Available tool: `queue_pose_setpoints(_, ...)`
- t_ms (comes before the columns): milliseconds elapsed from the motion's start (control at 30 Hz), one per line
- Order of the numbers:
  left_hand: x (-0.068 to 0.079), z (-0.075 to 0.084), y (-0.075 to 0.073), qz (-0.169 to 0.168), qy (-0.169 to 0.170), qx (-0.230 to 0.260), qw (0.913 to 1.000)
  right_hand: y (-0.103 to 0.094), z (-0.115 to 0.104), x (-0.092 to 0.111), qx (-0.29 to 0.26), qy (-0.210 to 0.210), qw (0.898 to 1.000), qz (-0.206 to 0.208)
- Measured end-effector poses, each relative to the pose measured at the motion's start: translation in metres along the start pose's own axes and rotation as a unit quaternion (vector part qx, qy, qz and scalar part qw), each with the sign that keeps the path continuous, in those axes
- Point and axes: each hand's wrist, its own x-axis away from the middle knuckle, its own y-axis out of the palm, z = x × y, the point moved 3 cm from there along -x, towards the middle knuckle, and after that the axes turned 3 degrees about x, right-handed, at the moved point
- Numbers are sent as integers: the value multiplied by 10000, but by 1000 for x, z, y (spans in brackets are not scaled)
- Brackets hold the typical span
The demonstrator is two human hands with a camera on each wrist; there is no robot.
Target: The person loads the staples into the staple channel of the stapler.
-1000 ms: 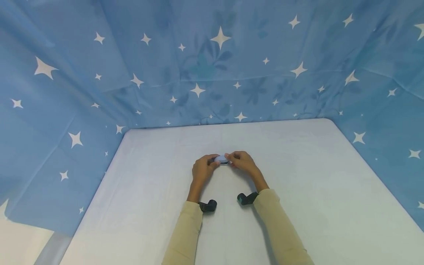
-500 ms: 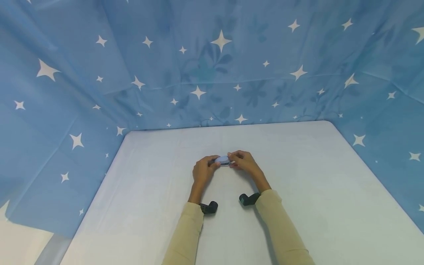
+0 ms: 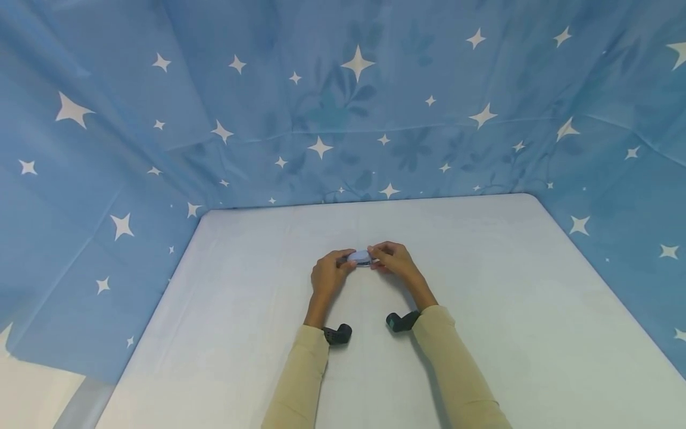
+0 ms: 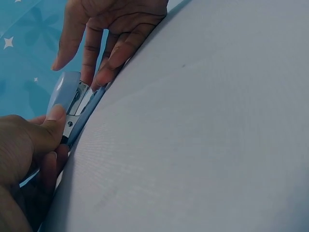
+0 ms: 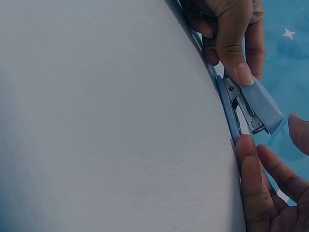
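Observation:
A light blue stapler stands on the white table near its middle, between both hands. Its top arm is raised apart from the base, and the metal staple channel shows in the right wrist view. My left hand grips the hinge end, with the thumb on the top cover and fingers low by the base. At the front end is my right hand, fingers loosely bent. Its fingertips are right at the tip of the base, while its thumb stands apart from the cover.
The white-covered table spreads out around the hands. A blue curtain with white stars hangs along the back and both sides. Black wrist cameras sit on both forearms, by the beige sleeves.
My right hand has shifted slightly right along the stapler's front end, so more of the cover shows. The left hand and the stapler have stayed nearly in place.

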Motion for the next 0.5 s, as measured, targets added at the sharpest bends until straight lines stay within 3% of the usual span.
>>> queue_pose_setpoints(200,-3,0,-1,-54,19,117,9999,-1,1,-1,171,82,9997,171)
queue_pose_setpoints(333,-4,-3,-4,-124,-45,449,9989,-1,1,1,243,25,9995,204)
queue_pose_setpoints(500,-1,-12,-8,-303,-240,1184,9922,-7,3,5,-757,180,9969,67)
